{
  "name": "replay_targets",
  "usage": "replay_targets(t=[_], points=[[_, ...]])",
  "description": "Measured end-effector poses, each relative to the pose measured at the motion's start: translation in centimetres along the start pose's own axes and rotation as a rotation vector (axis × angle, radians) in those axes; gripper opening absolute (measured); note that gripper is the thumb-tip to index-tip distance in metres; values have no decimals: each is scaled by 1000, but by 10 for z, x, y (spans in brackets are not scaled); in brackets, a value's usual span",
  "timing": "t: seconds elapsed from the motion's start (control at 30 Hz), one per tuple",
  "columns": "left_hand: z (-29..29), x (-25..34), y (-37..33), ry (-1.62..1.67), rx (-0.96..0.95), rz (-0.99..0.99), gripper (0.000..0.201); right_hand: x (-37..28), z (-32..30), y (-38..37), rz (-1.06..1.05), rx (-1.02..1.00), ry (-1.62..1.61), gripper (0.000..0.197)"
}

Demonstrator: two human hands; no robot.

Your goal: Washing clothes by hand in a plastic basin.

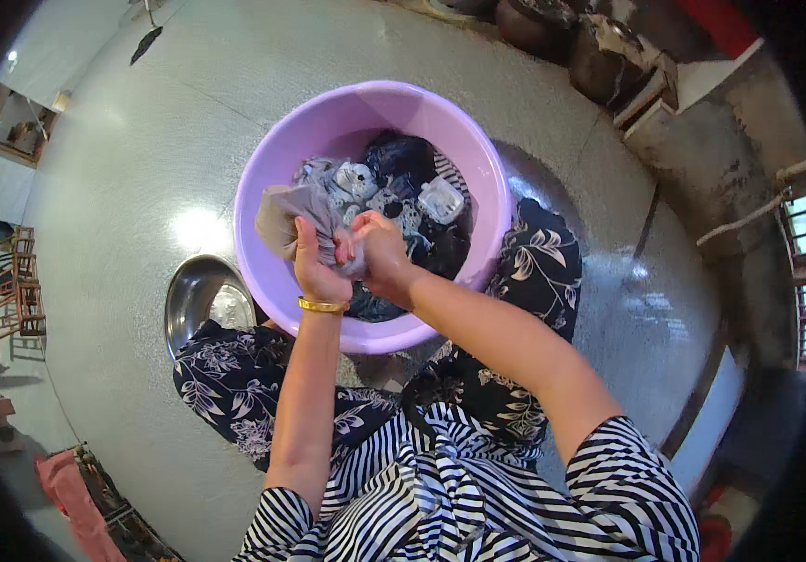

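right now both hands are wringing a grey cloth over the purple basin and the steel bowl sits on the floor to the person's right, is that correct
Not quite. The steel bowl sits on the floor to the person's left, not the right, beside the purple basin. The rest holds: the left hand and right hand both grip the grey cloth over the basin. The head view shows it.

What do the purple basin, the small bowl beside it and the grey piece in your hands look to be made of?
Purple basin: likely plastic, smooth and evenly coloured. Small bowl: metal, probably steel, with mirror-like glints. Grey piece: thin wet cloth, bunched and creased between the left hand and right hand.
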State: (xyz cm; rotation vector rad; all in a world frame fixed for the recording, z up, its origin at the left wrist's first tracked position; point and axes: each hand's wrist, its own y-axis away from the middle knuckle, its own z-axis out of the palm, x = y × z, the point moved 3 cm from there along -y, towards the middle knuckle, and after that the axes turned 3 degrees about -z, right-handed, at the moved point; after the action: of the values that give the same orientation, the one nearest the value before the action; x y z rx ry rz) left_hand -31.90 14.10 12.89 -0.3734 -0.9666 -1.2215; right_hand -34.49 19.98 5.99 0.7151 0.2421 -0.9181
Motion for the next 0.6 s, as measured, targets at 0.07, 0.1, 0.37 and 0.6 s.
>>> replay_targets(t=[0.07, 0.1, 0.37, 0.6], points=[[2, 2, 3, -145, -58, 2, 47, 1, 1, 4, 57, 56, -109, 11], [1, 0, 3, -96, -155, -28, 41, -1, 4, 7, 109, 22, -95, 9], [-16, -12, 19, -219, -224, -321, 24, 16, 4, 15, 659, -19, -266, 20], [-34, -20, 11, -176, -270, -395, 34, 68, -46, 3, 786, -522, -481, 34]])
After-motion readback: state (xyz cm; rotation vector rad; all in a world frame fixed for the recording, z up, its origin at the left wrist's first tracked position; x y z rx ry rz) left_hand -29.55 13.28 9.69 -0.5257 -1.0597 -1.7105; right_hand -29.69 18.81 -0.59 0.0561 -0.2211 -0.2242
